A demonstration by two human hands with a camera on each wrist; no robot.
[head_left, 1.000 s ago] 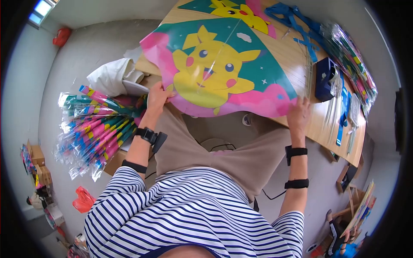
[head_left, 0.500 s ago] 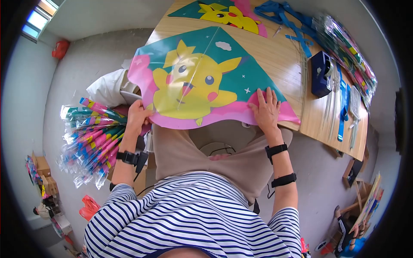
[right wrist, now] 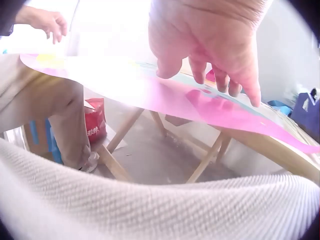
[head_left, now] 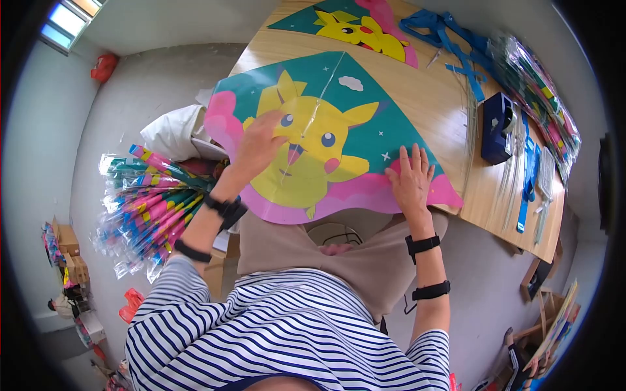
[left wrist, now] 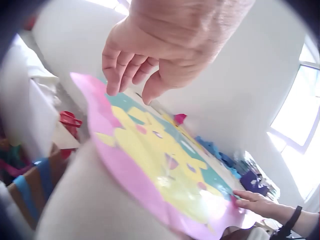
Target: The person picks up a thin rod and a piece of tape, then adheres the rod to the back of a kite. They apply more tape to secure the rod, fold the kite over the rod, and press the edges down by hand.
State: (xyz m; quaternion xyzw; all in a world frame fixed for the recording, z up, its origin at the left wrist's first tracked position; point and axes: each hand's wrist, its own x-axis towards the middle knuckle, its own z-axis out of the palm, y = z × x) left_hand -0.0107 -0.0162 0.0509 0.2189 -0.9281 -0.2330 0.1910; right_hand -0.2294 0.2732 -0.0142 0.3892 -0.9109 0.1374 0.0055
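Note:
A kite sheet (head_left: 297, 189) printed with a yellow cartoon character on green and pink lies over the table's near edge. Its wavy pink edge hangs out above the person's lap, and a shiny seam runs down its middle. My left hand (head_left: 257, 150) is raised over the left part of the sheet; in the left wrist view that hand (left wrist: 165, 45) has loosely bent fingers and holds nothing. Flat on the right pink corner rests my right hand (head_left: 412, 186), fingers spread. The right wrist view shows this hand (right wrist: 210, 45) with fingertips down at the sheet.
A second kite sheet (head_left: 372, 36) lies farther back on the table (head_left: 430, 104). To the right are blue straps (head_left: 450, 39), a dark blue tape dispenser (head_left: 497, 130), thin rods (head_left: 468, 124) and plastic-wrapped kites (head_left: 538, 98). More wrapped kites (head_left: 153, 208) fan out at left, near a white cloth (head_left: 173, 133).
The left hand has let go of the sheet's near left edge and moved up over it. My right hand went from gripping the right corner to lying flat on it. The sheet has settled lower.

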